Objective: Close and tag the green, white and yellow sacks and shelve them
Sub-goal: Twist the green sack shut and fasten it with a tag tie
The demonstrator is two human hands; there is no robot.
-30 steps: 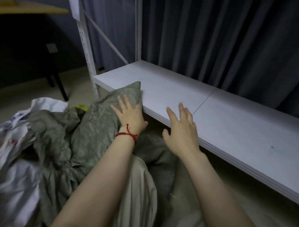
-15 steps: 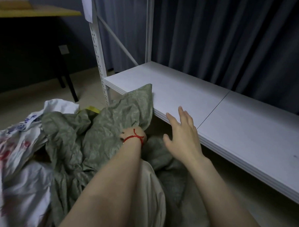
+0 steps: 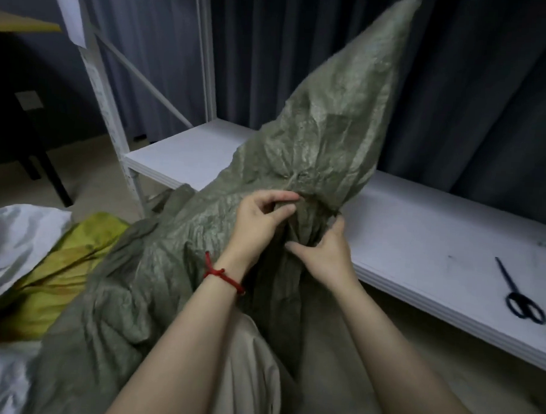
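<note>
Crumpled green woven-plastic sack (image 3: 315, 139): judged light, soft, crinkly, likely slippery. Best taken at bunched neck below mouth. Lay just before low white shelf board (image 3: 420, 238), loose top standing up in tall peak. Left hand (image 3: 258, 218), red cord at wrist, pinched neck folds between thumb and fingers. Right hand (image 3: 326, 253) curled round gathered neck from the side. Both grips held sack, forearms reaching forward.

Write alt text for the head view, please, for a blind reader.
The left hand and right hand grip the gathered neck of a green sack before a white shelf holding scissors. A yellow sack and white sack lie at left.
</note>
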